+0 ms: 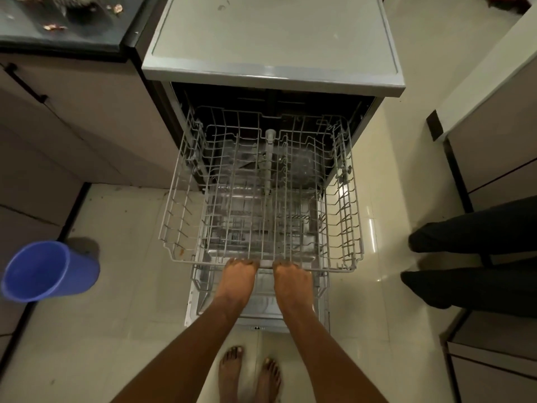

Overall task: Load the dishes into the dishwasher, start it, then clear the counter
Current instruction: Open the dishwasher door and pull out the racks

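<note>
The dishwasher [273, 74] stands open in the middle of the head view, its door [261, 312] folded down to the floor. Its grey wire upper rack [174, 228] is pulled far out and holds no dishes. Beneath it the lower rack [200, 289] shows through the wires. My left hand [236, 276] and my right hand [292, 279] both grip the front rail of the upper rack, side by side, fingers curled under the wire.
A blue plastic bucket [46, 270] stands on the tiled floor at the left. A dark counter [58, 24] with scraps and a dark object is at the top left above cabinets. Another person's dark-trousered legs [470, 257] reach in from the right. My bare feet [250, 373] are below the door.
</note>
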`<state>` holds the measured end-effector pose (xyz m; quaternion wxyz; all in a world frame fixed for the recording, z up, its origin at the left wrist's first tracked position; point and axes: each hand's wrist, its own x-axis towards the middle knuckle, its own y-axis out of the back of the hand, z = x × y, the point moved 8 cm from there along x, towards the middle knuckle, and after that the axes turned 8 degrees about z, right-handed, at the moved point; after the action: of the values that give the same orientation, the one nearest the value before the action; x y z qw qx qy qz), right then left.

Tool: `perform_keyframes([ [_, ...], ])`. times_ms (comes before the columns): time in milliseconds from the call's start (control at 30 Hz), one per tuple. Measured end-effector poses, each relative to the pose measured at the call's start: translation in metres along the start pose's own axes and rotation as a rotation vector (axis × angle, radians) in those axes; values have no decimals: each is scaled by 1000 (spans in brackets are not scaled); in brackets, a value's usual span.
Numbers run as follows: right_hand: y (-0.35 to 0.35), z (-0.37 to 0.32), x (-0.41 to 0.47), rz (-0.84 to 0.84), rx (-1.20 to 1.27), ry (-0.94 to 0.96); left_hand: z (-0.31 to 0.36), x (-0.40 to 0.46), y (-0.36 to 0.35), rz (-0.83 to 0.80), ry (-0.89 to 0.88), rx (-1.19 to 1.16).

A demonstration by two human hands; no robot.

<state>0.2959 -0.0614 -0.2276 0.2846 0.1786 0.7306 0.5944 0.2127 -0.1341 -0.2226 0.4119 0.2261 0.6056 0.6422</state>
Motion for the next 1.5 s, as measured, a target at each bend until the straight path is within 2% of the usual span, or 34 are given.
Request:
perform_keyframes([
  [200,1,-3,-18,-6,2,9,5,-21,-13,-80,13,26],
  [733,2,-4,-24,9,28,-78,4,-22,-18,-77,14,19],
  [900,2,-2,-23,19,24,-79,2,-19,-20,-121,21,25],
  [1033,3,-1,-24,-19,26,-91,1,-19,-22,-145,7,23],
  [1133,15,1,-24,-108,59,-103,5,-28,-19,-197,-24,17],
  [1267,39,-4,-27,-260,147,-114,9,-30,15,-217,-12,-28],
  [1500,134,-28,-29,-243,83,-65,-3,-32,139,-136,87,-165],
])
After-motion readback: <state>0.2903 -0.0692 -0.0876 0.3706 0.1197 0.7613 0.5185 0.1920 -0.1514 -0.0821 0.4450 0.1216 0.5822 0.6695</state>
